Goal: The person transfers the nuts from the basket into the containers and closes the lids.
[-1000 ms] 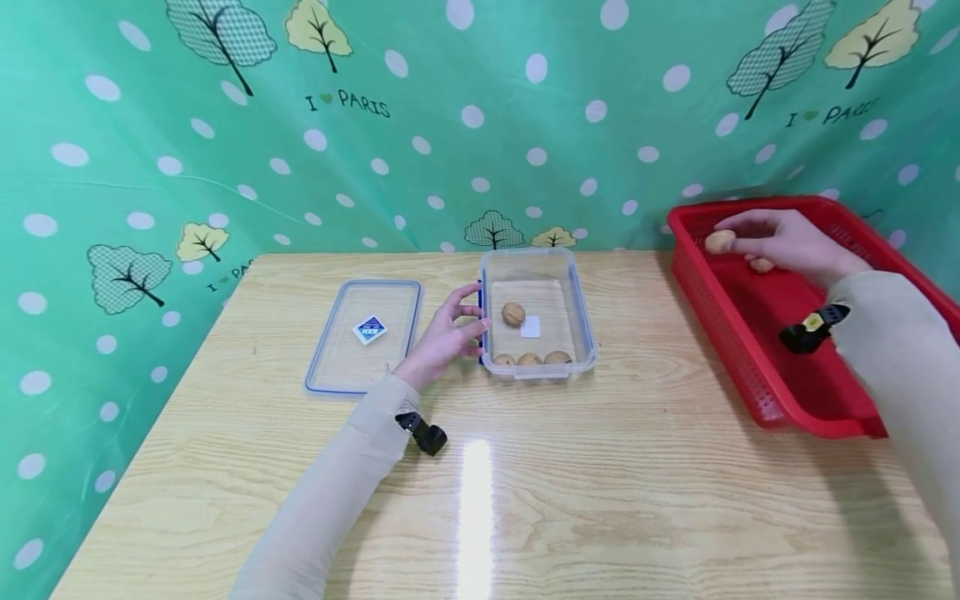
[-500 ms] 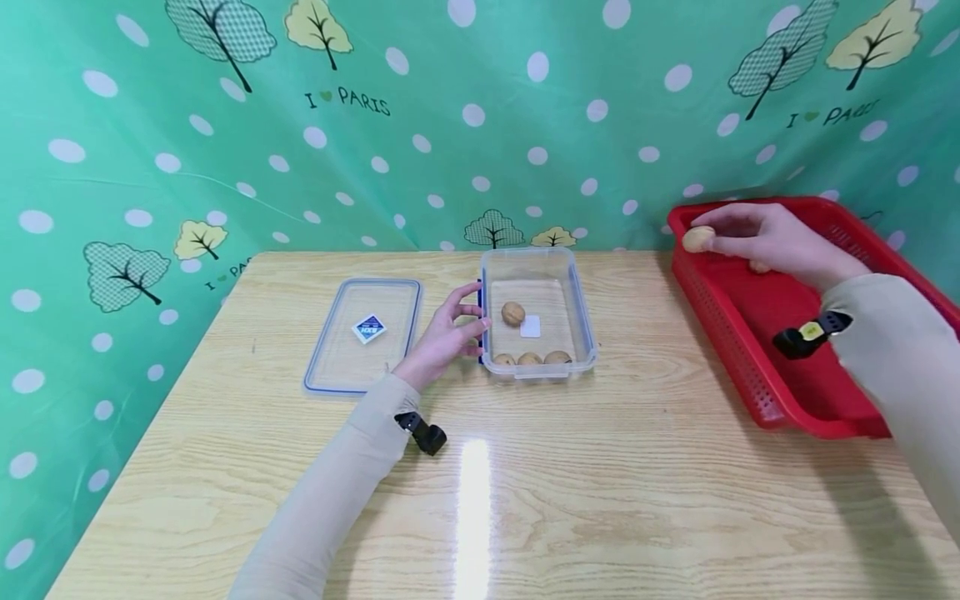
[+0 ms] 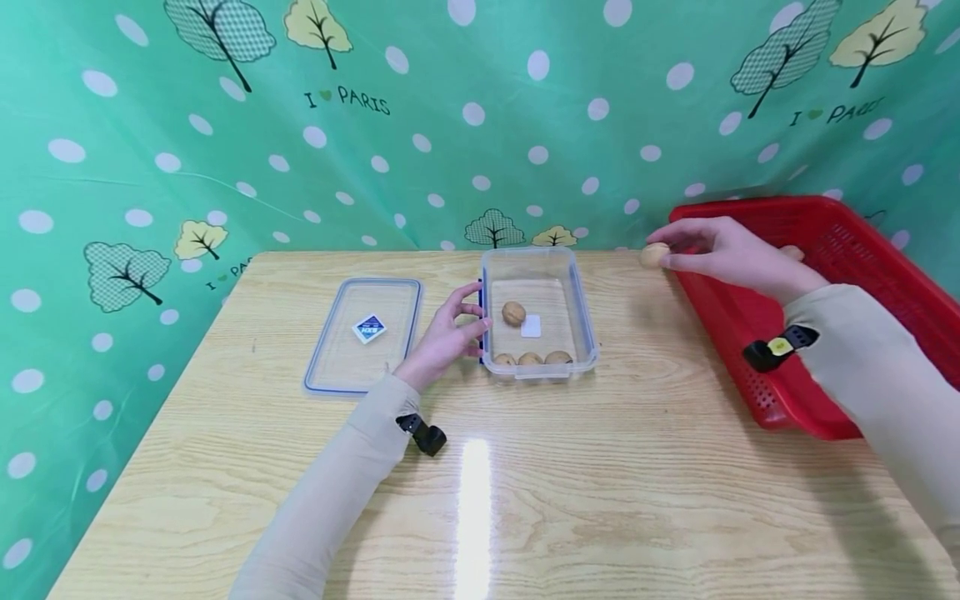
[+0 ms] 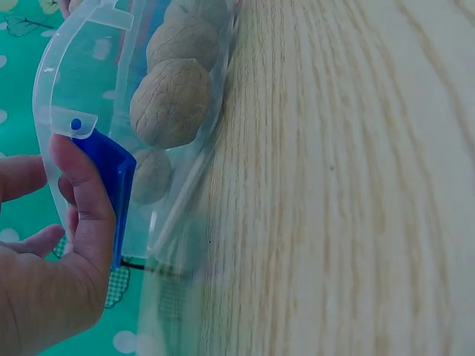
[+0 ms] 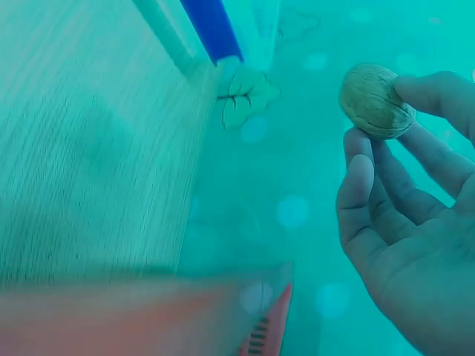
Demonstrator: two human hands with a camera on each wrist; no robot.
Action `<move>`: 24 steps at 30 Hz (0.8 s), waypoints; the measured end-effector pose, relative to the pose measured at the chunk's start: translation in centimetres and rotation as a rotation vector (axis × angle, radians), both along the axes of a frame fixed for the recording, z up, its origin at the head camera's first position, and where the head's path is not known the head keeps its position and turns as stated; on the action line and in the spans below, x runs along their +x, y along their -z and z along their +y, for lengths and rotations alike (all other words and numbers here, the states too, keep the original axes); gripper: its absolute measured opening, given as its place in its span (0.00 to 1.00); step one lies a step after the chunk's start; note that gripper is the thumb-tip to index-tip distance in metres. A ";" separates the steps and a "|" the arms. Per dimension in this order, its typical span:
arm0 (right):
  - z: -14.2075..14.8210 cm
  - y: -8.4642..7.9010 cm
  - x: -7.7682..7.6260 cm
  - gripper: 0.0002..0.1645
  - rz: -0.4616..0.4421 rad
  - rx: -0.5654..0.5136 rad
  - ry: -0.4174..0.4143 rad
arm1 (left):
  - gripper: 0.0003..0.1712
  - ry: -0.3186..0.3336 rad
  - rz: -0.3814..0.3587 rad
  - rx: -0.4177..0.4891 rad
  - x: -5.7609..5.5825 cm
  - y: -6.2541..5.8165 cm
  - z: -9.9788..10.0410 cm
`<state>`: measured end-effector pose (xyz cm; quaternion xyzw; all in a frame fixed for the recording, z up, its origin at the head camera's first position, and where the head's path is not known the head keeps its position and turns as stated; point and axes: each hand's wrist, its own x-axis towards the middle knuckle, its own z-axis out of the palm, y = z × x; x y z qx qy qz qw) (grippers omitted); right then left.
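My right hand [image 3: 723, 254] pinches a walnut [image 3: 656, 256] between thumb and fingertips. It is just past the left rim of the red basket [image 3: 720, 333], over the table. In the right wrist view the pale, ridged walnut [image 5: 375, 101] sits at the fingertips. With loosely bent fingers, my left hand [image 3: 442, 337] touches the left side of the clear plastic box [image 3: 587, 321], right at its blue latch [image 4: 111, 178]. Inside the box one walnut [image 3: 513, 314] lies near a white square, and several more line the near wall, including a walnut [image 4: 172, 104] in the left wrist view.
A clear lid [image 3: 337, 367] with a blue seal lies flat left of the box, bearing a blue and white label [image 3: 369, 328]. Another walnut [image 3: 792, 252] shows in the basket behind my right hand. A green polka-dot cloth [image 3: 420, 108] hangs behind the wooden table [image 3: 600, 483].
My right hand has carried the walnut left, out of the red basket and over its rim. My left hand and the box have stayed in place.
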<state>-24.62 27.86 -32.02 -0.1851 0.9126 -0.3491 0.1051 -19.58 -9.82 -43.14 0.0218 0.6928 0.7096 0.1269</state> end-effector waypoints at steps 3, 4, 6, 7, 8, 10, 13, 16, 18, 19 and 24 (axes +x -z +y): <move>-0.7 0.2 0.2 0.26 -0.001 -0.015 -0.022 | 0.36 0.001 0.010 -0.009 0.0 0.0 0.1; -1.0 0.3 0.2 0.25 0.002 -0.021 -0.031 | 0.36 0.000 0.011 -0.010 0.0 0.0 0.2; -1.4 0.5 0.3 0.24 0.015 -0.031 -0.051 | 0.36 -0.004 0.011 -0.006 0.0 0.0 0.2; -1.7 0.7 0.2 0.23 0.021 -0.037 -0.064 | 0.36 -0.006 0.010 -0.006 0.0 0.1 0.2; -1.9 0.8 0.2 0.23 0.026 -0.046 -0.076 | 0.36 -0.007 0.010 -0.006 0.0 0.1 0.1; -2.3 1.1 0.3 0.23 0.027 -0.053 -0.095 | 0.36 -0.007 0.006 -0.002 0.0 0.1 0.1; -2.9 1.3 0.4 0.23 0.015 -0.069 -0.117 | 0.37 -0.010 0.001 0.007 0.0 0.2 0.0; -3.6 1.5 0.5 0.24 -0.003 -0.082 -0.131 | 0.37 -0.011 0.001 0.012 0.0 0.2 0.0; -4.1 1.6 0.7 0.24 -0.018 -0.092 -0.133 | 0.36 -0.011 0.006 0.017 -0.1 0.3 0.0; -4.3 1.7 0.7 0.24 -0.022 -0.091 -0.136 | 0.36 -0.011 0.012 0.018 -0.1 0.3 0.0; -5.1 2.2 0.9 0.24 -0.035 -0.092 -0.164 | 0.36 -0.013 0.027 0.039 -0.1 0.3 0.1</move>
